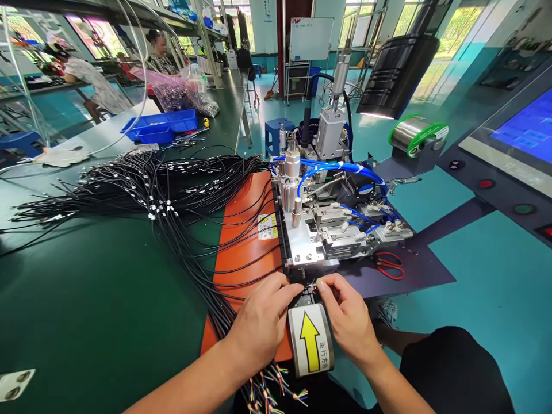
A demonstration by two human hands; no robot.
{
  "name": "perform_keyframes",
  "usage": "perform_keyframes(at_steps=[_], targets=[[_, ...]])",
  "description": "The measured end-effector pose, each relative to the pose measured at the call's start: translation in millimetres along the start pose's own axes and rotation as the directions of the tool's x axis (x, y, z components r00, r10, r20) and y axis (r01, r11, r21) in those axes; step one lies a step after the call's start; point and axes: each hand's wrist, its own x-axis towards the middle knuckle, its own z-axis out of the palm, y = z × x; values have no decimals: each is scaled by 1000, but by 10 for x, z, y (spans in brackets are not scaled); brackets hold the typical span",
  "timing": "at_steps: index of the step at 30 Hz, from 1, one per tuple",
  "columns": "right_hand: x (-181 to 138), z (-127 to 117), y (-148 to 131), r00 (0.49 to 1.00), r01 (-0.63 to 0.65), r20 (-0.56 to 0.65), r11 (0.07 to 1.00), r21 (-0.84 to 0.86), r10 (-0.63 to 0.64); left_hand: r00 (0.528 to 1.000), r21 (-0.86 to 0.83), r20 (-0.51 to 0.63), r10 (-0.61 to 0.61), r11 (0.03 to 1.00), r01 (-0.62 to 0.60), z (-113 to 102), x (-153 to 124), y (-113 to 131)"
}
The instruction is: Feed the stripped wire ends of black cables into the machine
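My left hand (263,319) is closed, thumb and forefinger pressed on a black cable end at the front of the metal machine (302,244). Opposite it, my right hand (347,316) pinches the thin coloured wires (313,285) that fan out of this cable. Both sets of fingertips sit just above a small dark holder (307,299). Below that is a rounded end with a white label (309,362) bearing a yellow arrow. Stripped multicoloured wire ends (269,394) of other cables hang under my left forearm.
Many black cables (172,253) lie across the green table (107,310) and an orange sheet (241,215). Red-handled scissors (390,265) rest right of the machine. Further off are a solder spool (416,137), a screen (528,129), a blue tray (161,123) and two people (97,86).
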Motion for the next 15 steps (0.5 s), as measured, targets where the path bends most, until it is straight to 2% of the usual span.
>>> perform_keyframes(at_steps=[15], targets=[[1,0,12,1000,0,-1,1000,-8,0,1000,42,-5,9,999,-9,22,-12,-9]])
